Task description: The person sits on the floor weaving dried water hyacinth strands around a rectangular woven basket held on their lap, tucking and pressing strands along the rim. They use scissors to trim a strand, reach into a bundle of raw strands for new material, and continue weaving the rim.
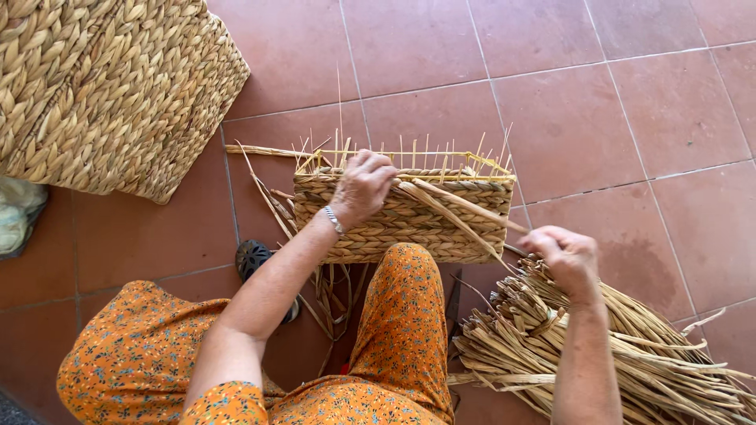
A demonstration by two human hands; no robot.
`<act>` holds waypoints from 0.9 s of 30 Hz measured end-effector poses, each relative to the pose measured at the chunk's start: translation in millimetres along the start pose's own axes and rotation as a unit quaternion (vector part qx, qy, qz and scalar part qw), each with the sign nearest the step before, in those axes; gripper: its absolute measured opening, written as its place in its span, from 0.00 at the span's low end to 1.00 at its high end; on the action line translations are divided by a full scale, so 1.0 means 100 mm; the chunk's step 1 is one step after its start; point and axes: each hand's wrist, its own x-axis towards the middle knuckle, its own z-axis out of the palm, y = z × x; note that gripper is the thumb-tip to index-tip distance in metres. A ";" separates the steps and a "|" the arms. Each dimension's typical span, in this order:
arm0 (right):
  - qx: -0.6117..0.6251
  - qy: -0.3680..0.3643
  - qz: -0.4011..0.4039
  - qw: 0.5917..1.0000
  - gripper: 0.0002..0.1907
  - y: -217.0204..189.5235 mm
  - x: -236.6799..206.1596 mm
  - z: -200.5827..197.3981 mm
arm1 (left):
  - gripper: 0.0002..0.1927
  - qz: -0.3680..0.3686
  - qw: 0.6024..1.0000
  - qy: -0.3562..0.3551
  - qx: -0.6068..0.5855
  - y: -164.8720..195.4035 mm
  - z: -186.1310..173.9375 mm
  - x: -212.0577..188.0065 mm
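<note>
A person in orange floral clothing works a half-woven basket [405, 212] on a terracotta tiled floor [567, 94]. The left hand [364, 185] presses on the basket's top edge, fingers curled over the plaited rim among upright thin stakes [409, 153]. The right hand [565, 256] is closed around a long straw strand [461, 206] running back to the basket. A bundle of dried straw [630, 346] lies beneath the right hand; a finished woven basket [110, 86] sits well beyond the left.

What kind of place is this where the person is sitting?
Probably a home or small workshop floor used for basket weaving. The person sits on terracotta floor tiles, with a half-woven basket at the knees, a bundle of dried straw beside it, and a finished woven basket nearby.
</note>
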 end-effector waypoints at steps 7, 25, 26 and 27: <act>-0.531 0.272 -0.266 0.757 0.18 0.16 0.28 0.49 | 0.06 -0.004 0.999 -0.044 0.012 0.28 0.24 0.33; -0.229 0.066 -0.310 0.921 0.06 -0.42 0.46 1.29 | 0.26 -0.071 0.949 -0.230 -0.205 0.13 0.25 0.34; -0.227 0.085 -0.340 0.909 0.05 -0.48 0.48 1.29 | 0.24 -0.073 0.949 -0.230 -0.202 0.16 0.22 0.36; -0.224 0.104 -0.370 0.896 0.05 -0.53 0.50 1.29 | 0.22 -0.074 0.950 -0.228 -0.198 0.18 0.19 0.38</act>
